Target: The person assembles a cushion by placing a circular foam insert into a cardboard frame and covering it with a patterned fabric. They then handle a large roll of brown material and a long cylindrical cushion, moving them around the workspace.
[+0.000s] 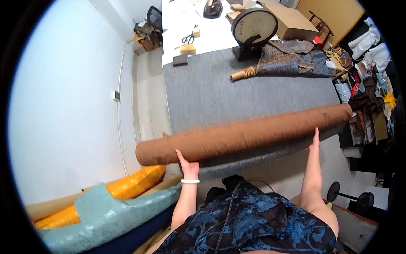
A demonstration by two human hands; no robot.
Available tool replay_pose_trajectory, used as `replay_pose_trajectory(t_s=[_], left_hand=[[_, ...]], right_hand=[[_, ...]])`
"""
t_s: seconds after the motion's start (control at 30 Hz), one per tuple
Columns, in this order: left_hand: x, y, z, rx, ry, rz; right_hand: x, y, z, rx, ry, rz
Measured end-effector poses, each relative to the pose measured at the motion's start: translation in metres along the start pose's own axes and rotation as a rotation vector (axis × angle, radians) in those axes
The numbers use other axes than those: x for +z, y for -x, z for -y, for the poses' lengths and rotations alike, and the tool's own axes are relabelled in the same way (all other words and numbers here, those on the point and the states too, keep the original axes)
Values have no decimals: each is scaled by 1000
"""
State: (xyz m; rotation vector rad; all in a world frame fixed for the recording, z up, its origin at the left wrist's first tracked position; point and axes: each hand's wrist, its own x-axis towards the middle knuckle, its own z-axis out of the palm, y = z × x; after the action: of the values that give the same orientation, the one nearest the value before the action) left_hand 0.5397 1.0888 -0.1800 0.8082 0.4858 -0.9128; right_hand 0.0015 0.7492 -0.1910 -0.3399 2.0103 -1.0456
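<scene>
A long roll of brown fabric stretches across the front of the grey-covered table. Its left end juts out past the table's left edge, and its right end reaches the right edge. My left hand, with a white bangle at the wrist, grips the roll near its left end. The thumb lies along the near side while the other fingers are hidden underneath. Farther along, my right hand holds the roll toward its right end, thumb raised against it and the fingers mostly out of sight below.
Beyond the roll lies dark patterned cloth on a wooden-ended roll, beside a round white disc on a stand. Scissors and an iron sit farther back. Orange and pale green fabric rolls lean at lower left.
</scene>
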Motion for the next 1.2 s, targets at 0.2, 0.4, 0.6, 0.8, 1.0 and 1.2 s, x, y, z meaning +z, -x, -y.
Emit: replay_pose_trajectory(t_s=[0.2,0.4,0.6,0.8,1.0,1.2], left_hand=[[8,-4,-12,-7,-22,47],[12,-40,-34,-68,-183,-84],[85,-69,-45,87,-332,-201],[95,-74,-20,39,-421,-172],[38,-81,88,-425,361,-197],[72,-120,167,-148,22,-147]], right_hand=[[36,-29,-1,61,-473,593],[60,-17,10,3,-376,443],[78,23,35,127,-131,344],[108,-15,51,-245,-11,33],[146,2,80,-44,314,-135],[100,-60,72,-430,164,-346]])
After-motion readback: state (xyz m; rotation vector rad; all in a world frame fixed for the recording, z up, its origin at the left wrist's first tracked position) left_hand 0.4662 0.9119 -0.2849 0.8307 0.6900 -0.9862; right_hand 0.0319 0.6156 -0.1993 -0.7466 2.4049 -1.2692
